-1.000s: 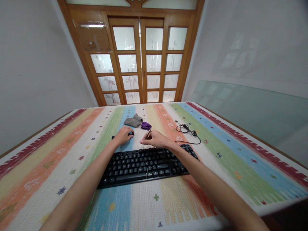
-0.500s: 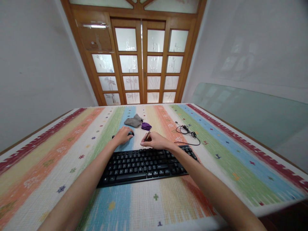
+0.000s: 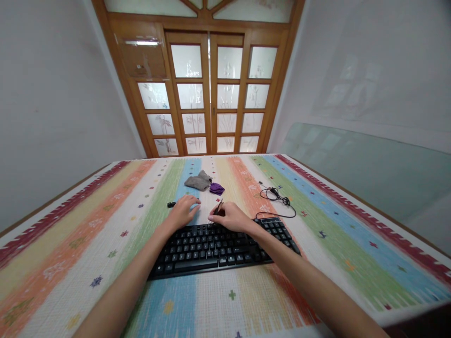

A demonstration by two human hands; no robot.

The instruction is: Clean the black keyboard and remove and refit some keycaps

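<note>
A black keyboard lies across the striped cloth in front of me, its keys facing up. My right hand is closed around a slim dark tool just above the keyboard's back edge; its kind is too small to tell. Beyond that same edge, toward the left, my left hand rests low with its fingers apart. Beside its outer edge sits a small black piece, and another dark bit shows by its fingertips. My right hand and forearm hide part of the keys.
Farther back lie a grey cloth item and a purple one. The keyboard's black cable is coiled at the right. Behind the table with its striped tablecloth stand wooden glass-paned doors.
The view has shifted slightly. My left hand has drawn a little nearer to the keyboard, away from the dark bit at its fingertips. My right hand still grips the slim tool by the back edge.
</note>
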